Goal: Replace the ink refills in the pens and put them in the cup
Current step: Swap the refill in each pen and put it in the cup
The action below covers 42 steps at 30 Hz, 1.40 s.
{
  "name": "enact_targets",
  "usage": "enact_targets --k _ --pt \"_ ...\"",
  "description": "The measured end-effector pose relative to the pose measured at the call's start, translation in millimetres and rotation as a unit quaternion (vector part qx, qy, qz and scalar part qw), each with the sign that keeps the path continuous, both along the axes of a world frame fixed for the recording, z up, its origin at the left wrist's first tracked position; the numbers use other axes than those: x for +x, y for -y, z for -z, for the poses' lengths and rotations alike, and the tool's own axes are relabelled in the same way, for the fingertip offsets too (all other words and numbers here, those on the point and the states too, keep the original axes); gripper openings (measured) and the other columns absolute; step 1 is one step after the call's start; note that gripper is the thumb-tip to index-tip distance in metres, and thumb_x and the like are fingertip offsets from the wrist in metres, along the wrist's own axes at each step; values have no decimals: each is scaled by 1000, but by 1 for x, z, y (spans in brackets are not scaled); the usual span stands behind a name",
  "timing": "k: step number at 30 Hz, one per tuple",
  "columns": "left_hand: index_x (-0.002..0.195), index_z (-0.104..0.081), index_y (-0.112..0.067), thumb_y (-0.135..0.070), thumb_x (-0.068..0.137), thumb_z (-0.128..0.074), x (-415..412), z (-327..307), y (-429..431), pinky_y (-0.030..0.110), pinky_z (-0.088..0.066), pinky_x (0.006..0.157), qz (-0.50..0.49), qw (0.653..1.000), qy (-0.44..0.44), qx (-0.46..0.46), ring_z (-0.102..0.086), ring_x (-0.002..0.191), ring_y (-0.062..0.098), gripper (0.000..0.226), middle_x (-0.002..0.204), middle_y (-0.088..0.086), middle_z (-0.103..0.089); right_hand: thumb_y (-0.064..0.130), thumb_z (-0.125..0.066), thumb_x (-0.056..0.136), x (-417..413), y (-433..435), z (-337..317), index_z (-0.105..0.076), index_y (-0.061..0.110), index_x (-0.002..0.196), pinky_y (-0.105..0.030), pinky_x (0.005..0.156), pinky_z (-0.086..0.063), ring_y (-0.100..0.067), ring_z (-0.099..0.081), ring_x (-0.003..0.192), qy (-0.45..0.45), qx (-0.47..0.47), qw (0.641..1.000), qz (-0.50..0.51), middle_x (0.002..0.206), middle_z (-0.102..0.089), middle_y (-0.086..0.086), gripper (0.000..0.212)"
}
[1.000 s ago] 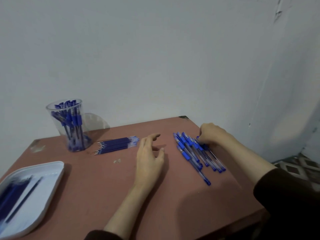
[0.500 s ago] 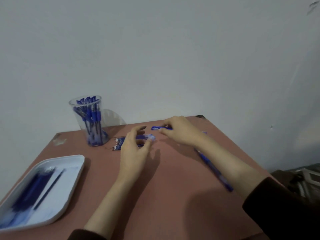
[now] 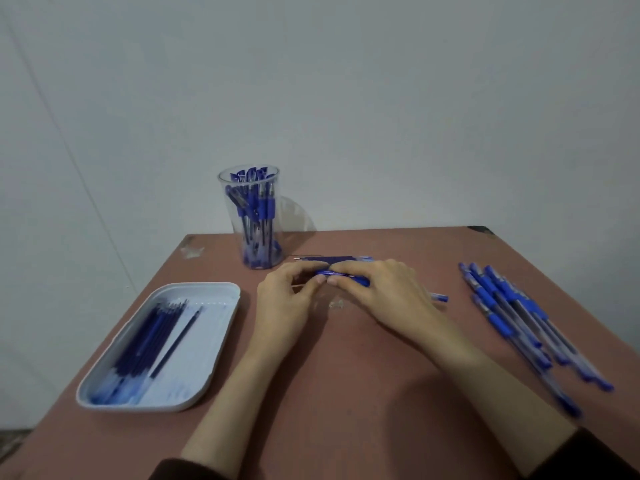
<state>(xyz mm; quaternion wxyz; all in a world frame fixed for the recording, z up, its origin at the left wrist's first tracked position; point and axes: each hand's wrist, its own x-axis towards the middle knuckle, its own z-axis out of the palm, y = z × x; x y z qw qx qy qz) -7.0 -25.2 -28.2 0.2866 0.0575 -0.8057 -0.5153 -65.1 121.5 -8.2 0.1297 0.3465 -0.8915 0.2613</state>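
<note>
In the head view, the person held one pen [image 3: 341,273] between both hands, low above the worktop [image 3: 346,393], just in front of the cup [image 3: 254,220]. The left hand [image 3: 287,299] pinched the tip end with curled fingers and thumb. The right hand [image 3: 388,292] was closed around the blue rubber part and the barrel. So both grips were grasping the same pen, and neither was released.

A blue end showed from under the right hand, but it could not be told if it belonged to this pen.

Such a pen is probably light and stiff, with a smooth, a little slippery plastic barrel. The rubber part should give the surest hold while the other hand turns the tip. The refill inside is thin and may bend, so a straight pull seems safer.

A bundle of refills [image 3: 332,259] lay just behind the hands, near the cup. The cup stood upright with many pens inside. A row of pens [image 3: 519,317] lay on the right, well apart from the hands. On the left, a white tray [image 3: 221,344] held dark loose refills [image 3: 149,344].
</note>
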Motion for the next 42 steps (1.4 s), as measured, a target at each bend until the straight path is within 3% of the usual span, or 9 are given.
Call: enact_targets --k 6,12,16,19,22,26,31,35,42 --pt "94 -75 -23 -14 83 -69 3 -3 2 9 -47 74 -23 996 55 -63 -58 68 -12 15 80 -16 -68 22 -54 88 -12 -9 3 -52 28 115 -32 66 -32 -29 -59 94 27 74 993 82 97 -66 0 28" --pt "92 -76 -28 -25 82 -70 10 -6 -8 16 -48 78 123 963 166 -170 -61 82 -2 12 86 -12 -72 18 -65 86 -16 -8 4 -66 29 92 -22 62 -42 -11 -53 65 157 -196 968 17 74 -62 9 13" --pt "109 -71 -23 -21 89 -65 4 -6 -9 29 -50 93 120 985 69 106 -66 100 9 21 101 -5 -73 21 -63 90 -3 -1 -2 -73 25 90 -27 50 -31 -10 -41 49 276 -287 916 -53 58 -55 6 11" --pt "116 -66 -7 -17 91 -60 5 -8 -8 51 -45 101 194 913 38 356 -62 108 41 28 113 22 -67 21 -53 95 8 4 -12 -65 21 59 -19 41 -14 -10 -25 36 421 -317 846 -84 48 -44 -3 37" --pt "112 -68 -10 -22 87 -63 6 -10 -7 54 -39 106 226 899 35 372 -62 103 35 28 110 20 -68 28 -48 94 12 6 -14 -55 14 58 -23 42 -7 -8 -22 32 521 -310 787 -114 49 -40 -3 39" --pt "109 -65 -10 -22 82 -59 7 -14 -7 30 -49 93 228 884 27 407 -65 91 12 29 70 -6 -67 31 -49 90 12 3 -13 -67 17 66 -25 43 -6 -6 -20 33 563 -313 747 -163 49 -36 -3 33" --pt "92 -68 -4 -19 72 -65 5 -13 -4 25 -53 86 179 886 -9 428 -66 77 13 25 76 3 -69 25 -53 95 14 8 -7 -65 2 93 -21 40 -10 -7 -21 36 481 -308 809 -135 50 -38 -1 26" --pt "95 -61 1 -19 70 -69 4 -15 -4 28 -57 75 167 887 -15 431 -68 72 21 33 84 14 -67 26 -58 93 15 12 -3 -71 11 96 -22 42 -13 -11 -21 41 404 -300 853 -135 50 -38 1 20" --pt "122 -54 -13 -20 87 -57 5 -17 -5 36 -47 97 184 861 -20 474 -68 99 19 36 102 6 -73 29 -57 94 9 11 0 -73 21 85 -21 42 -15 -9 -24 40 372 -332 864 -77 53 -41 1 20"
